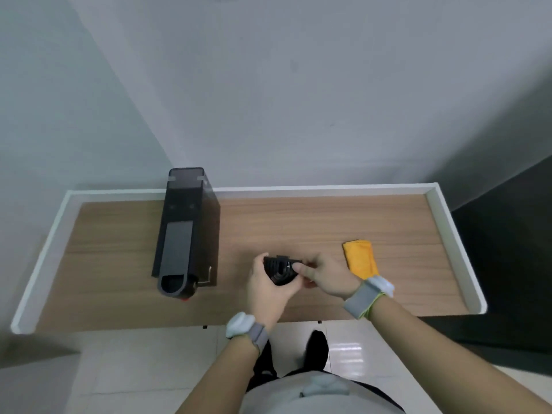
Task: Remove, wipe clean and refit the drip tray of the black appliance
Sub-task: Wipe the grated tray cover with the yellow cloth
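Just right of the black appliance (186,234), above the table's near edge, the left hand (267,289) cradles the drip tray (280,270) while the right hand (325,277) pinches its right end, thumb on top. Both hands are closed on it. The orange cloth (360,258) lies folded further right, untouched. The tray's grille may come loose and drop if the grip shifts during the reach for the cloth.

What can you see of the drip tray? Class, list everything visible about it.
The drip tray is a small black piece, plastic by its look, with a slotted or ribbed top. It is off the appliance, held tilted above the table to the appliance's right. The left hand cups it; the right hand grips its right end, thumb on top.
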The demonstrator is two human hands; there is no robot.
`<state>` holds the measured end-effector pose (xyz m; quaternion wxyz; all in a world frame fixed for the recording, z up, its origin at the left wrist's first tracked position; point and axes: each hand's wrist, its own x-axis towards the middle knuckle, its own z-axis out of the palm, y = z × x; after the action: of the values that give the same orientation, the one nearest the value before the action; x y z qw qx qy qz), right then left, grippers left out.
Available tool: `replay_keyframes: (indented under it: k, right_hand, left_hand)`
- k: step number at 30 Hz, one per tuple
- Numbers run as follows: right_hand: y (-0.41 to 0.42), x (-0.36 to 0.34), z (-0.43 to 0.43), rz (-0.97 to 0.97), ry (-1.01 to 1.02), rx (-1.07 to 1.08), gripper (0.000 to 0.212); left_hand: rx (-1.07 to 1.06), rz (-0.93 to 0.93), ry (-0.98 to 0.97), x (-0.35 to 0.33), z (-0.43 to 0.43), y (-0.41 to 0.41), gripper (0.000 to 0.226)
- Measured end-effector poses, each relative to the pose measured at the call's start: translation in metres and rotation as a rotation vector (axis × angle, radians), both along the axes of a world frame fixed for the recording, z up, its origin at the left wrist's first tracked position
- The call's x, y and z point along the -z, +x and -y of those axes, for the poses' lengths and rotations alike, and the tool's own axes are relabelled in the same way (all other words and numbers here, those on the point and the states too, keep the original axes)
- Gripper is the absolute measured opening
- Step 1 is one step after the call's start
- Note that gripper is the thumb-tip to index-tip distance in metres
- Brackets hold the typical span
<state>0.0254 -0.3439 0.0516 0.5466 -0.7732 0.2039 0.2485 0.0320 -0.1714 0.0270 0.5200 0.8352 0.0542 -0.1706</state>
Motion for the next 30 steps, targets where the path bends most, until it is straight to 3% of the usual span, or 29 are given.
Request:
replay_keyframes:
  k: [4, 6, 9, 12, 14, 16, 17, 19, 23, 25, 30]
  right_hand:
    - [-0.004, -0.005, 0.042, 0.0, 0.076, 0.087, 0.032]
    - [-0.006, -0.004, 0.06, -0.01, 0.114, 0.08, 0.032]
    - [-0.01, -0.004, 0.066, -0.005, 0.132, 0.032, 0.033]
    - [-0.011, 0.0, 0.075, 0.039, 0.122, 0.087, 0.043]
    - [-0.011, 0.007, 0.084, 0.058, 0.071, 0.234, 0.052]
    - [-0.009, 0.021, 0.103, 0.06, -0.148, 0.352, 0.043]
    - [-0.009, 0.031, 0.114, 0.025, -0.312, 0.357, 0.041]
    - [-0.009, 0.052, 0.13, -0.101, -0.512, 0.322, 0.058]
    - [-0.011, 0.082, 0.138, -0.234, -0.564, 0.334, 0.079]
    - [-0.009, 0.089, 0.137, -0.202, -0.538, 0.327, 0.069]
    - [-0.006, 0.08, 0.13, -0.048, -0.324, 0.262, 0.018]
  left_hand:
    - [-0.07, -0.498, -0.602, -0.01, 0.018, 0.017, 0.065]
    - [-0.03, -0.696, -0.701, -0.011, 0.028, 0.026, 0.064]
    - [0.027, -0.826, -0.818, -0.006, 0.04, 0.035, 0.07]
    - [0.015, -0.887, -0.88, 0.001, 0.056, 0.038, 0.065]
    - [0.005, -0.896, -0.909, 0.005, 0.058, 0.039, 0.062]
    - [0.001, -0.904, -0.932, 0.008, 0.061, 0.041, 0.062]
    - [-0.002, -0.908, -0.939, 0.009, 0.061, 0.042, 0.062]
    - [-0.002, -0.911, -0.943, 0.009, 0.062, 0.044, 0.064]
    - [0.004, -0.908, -0.965, 0.005, 0.063, 0.048, 0.067]
    - [0.012, -0.896, -0.982, 0.003, 0.063, 0.052, 0.066]
    - [-0.009, -0.869, -0.991, -0.007, 0.065, 0.059, 0.066]
